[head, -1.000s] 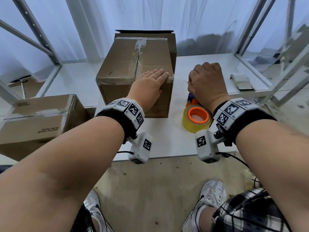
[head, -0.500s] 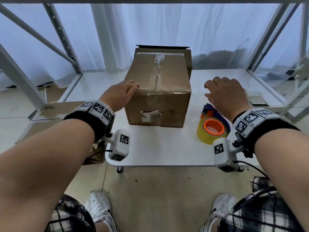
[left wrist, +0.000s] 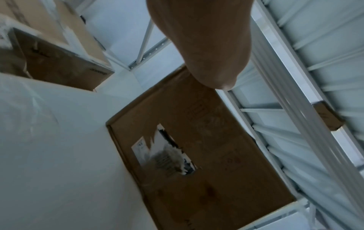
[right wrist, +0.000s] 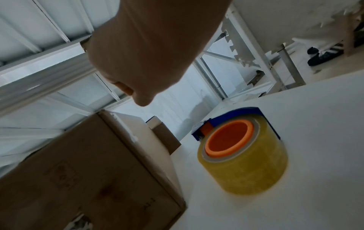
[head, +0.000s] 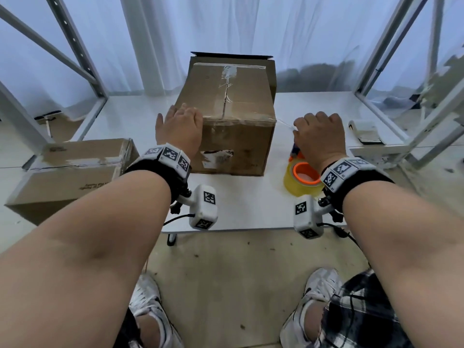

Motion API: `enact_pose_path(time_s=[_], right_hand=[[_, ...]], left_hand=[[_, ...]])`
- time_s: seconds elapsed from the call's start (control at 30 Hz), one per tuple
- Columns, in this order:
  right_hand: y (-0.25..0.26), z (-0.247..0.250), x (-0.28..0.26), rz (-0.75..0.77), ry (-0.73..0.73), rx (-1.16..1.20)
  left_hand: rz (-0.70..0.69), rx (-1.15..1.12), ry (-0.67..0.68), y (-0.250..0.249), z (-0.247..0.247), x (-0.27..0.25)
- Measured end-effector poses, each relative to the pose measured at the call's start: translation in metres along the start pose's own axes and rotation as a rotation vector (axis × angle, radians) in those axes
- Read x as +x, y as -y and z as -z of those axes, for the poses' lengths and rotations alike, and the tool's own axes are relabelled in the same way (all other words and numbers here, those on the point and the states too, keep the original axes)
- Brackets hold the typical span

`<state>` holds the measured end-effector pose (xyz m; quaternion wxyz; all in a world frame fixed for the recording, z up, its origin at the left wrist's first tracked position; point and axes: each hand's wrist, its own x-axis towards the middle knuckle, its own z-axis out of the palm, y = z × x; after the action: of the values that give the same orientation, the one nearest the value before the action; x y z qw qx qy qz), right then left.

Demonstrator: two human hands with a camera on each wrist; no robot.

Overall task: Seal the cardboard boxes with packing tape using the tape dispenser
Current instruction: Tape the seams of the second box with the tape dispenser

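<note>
Box [head: 227, 116] on worktop [head: 246, 204] under flat, loose left hand [head: 179, 128]; right hand [head: 317, 136] curled, grip contents unclear; dispenser [right wrist: 243, 149] just below it. Step: taping; next, grab dispenser w/ right

The left hand [head: 179, 129], which lay flat on the near right corner of the cardboard box [head: 229, 116] a second ago, has moved across to the box's near left corner, fingers spread. The right hand [head: 317, 136] lifted open half a second ago and now hangs loosely curled above the tape dispenser [head: 301, 177], beside the box's right edge.
</note>
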<state>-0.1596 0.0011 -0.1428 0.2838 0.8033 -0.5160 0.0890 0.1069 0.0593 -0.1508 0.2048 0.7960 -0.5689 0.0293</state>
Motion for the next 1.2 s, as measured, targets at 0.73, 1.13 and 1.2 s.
enact_pose_path(time_s=[0.73, 1.13, 1.2], right_hand=[[0.074, 0.039, 0.038, 0.325, -0.081, 0.489], [0.125, 0.033, 0.074, 0.462, 0.124, 0.402], [0.127, 0.030, 0.073, 0.473, 0.130, 0.389]], left_hand=[[-0.079, -0.403, -0.123, 0.027, 0.003, 0.007], [-0.145, -0.539, -0.162, 0.058, -0.015, 0.004], [-0.162, -0.449, -0.169, 0.058, -0.019, -0.003]])
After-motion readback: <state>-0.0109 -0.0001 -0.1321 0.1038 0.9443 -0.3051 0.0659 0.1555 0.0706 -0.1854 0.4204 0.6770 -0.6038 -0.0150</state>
